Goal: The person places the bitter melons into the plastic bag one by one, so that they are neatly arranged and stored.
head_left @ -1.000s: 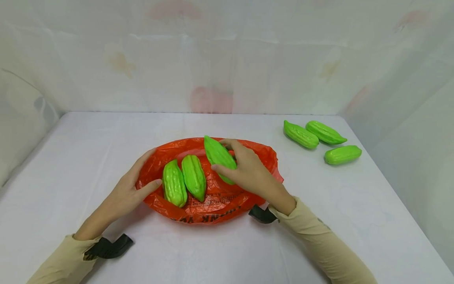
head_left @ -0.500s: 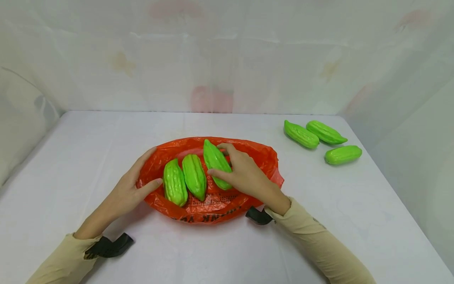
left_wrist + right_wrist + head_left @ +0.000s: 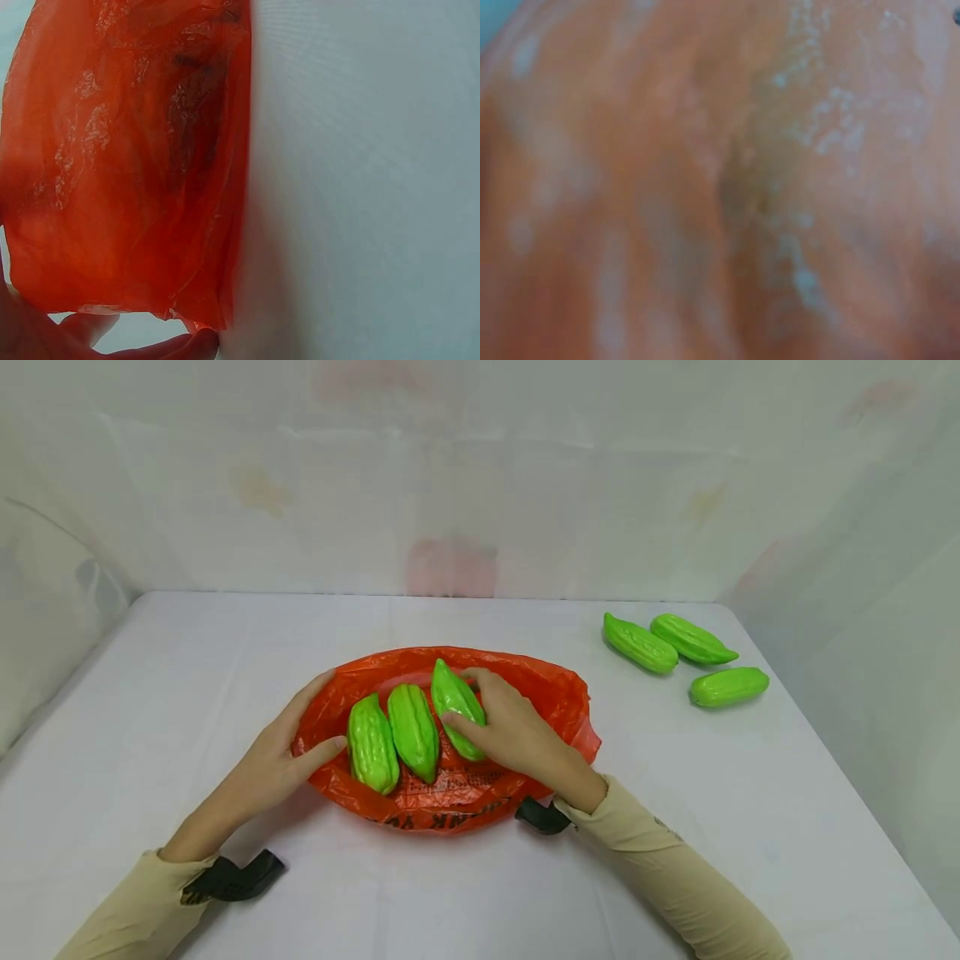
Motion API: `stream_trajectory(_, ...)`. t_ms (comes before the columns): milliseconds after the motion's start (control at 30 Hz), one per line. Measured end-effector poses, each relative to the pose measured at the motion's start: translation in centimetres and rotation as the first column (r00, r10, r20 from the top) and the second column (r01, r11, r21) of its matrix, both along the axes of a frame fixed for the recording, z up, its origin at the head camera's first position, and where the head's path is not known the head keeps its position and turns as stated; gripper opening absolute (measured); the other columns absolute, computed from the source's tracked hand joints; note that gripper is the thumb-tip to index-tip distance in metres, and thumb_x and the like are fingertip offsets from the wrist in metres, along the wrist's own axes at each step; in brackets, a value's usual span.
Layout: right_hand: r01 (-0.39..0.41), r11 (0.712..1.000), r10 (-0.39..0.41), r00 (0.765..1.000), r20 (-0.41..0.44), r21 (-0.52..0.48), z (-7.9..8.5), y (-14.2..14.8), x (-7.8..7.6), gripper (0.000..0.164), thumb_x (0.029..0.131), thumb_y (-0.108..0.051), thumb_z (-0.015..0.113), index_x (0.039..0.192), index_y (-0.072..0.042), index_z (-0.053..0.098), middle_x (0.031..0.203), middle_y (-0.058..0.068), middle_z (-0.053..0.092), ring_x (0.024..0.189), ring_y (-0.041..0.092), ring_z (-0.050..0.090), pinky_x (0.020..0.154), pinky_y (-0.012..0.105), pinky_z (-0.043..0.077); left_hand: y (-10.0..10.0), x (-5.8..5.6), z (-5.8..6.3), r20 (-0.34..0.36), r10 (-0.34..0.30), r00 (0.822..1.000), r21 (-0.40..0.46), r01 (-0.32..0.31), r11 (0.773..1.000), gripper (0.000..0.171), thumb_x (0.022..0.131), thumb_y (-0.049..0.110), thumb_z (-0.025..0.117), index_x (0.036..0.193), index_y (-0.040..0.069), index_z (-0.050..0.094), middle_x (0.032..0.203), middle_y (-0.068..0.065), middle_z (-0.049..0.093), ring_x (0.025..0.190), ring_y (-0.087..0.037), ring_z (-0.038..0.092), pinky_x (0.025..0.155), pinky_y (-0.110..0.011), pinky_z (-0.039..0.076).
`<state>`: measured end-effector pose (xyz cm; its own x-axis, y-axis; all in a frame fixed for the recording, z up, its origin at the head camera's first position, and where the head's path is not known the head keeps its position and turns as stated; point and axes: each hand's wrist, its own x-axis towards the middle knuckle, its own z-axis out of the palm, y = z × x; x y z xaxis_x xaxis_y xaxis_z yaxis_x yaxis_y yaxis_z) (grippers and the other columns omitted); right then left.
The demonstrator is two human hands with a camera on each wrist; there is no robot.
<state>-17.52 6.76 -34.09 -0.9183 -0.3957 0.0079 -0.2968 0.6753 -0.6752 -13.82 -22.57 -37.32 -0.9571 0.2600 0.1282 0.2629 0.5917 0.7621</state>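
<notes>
1. Fingers of the right hand point(image 3: 517, 727) pinch one gourd point(image 3: 458, 708), the thumb on its near left side and the index on its far right side.
2. That gourd is inside the open red bag point(image 3: 558, 693), pointed tip toward the far rim; the bag sits near the middle of the counter point(image 3: 450, 893), well apart from the left and right edges.
3. Left of it in the bag lie the middle gourd point(image 3: 413, 732) and, just beside that, the left gourd point(image 3: 372, 745).
4. Thumb and fingers of the left hand point(image 3: 277, 768) are set wide apart, gripping the bag's left end; the thumb tip is just beside the left gourd.
5. Near the counter's far right corner lie the first gourd point(image 3: 640, 644), the second gourd point(image 3: 693, 639) beside it, and the third gourd point(image 3: 729, 687) apart on their near side, by the right edge.
6. Beige sleeves point(image 3: 675, 877) and dark straps point(image 3: 232, 878) show at both wrists; a pale curtain point(image 3: 525, 485) stands behind the counter's far edge.
7. The right wrist view is too blurred to tell details.
</notes>
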Motion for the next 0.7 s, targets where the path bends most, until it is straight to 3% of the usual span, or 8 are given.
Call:
stream_trajectory(200, -0.043, 0.998, 0.043, 0.999, 0.021, 0.036, 0.02, 0.09, 0.02, 0.06, 0.094, -0.032, 0.067, 0.144, -0.007, 0.045, 0.135, 0.007, 0.055, 0.113, 0.019, 0.055, 0.096, 0.036, 0.053, 0.04, 0.0, 0.14, 0.013, 0.003, 1.0, -0.002, -0.003, 1.0, 0.08, 0.095, 0.024, 0.064, 0.158, 0.037, 0.017, 0.162, -0.009, 0.03, 0.144, -0.043, 0.033, 0.105, -0.075, 0.032)
stream_trajectory(500, -0.019, 0.994, 0.015, 0.999, 0.033, 0.109, 0.08, 0.21, 0.09, 0.06, 0.094, -0.034, 0.068, 0.143, -0.008, 0.045, 0.132, 0.009, 0.055, 0.109, 0.023, 0.056, 0.092, 0.038, 0.054, -0.01, -0.03, 0.15, 0.01, 0.001, 1.0, -0.011, -0.001, 1.0, 0.079, 0.095, 0.024, 0.064, 0.158, 0.036, 0.018, 0.161, -0.011, 0.03, 0.143, -0.044, 0.034, 0.104, -0.076, 0.032)
stream_trajectory(700, -0.055, 0.993, 0.051, 0.998, 0.043, 0.1, 0.01, 0.15, 0.01, 0.056, 0.093, -0.033, 0.069, 0.138, -0.008, 0.048, 0.135, 0.007, 0.055, 0.113, 0.021, 0.054, 0.096, 0.037, 0.052, -0.04, 0.0, 0.28, 0.015, 0.003, 1.0, -0.017, -0.003, 1.0, 0.079, 0.095, 0.025, 0.064, 0.158, 0.036, 0.018, 0.161, -0.011, 0.031, 0.142, -0.045, 0.034, 0.104, -0.075, 0.032)
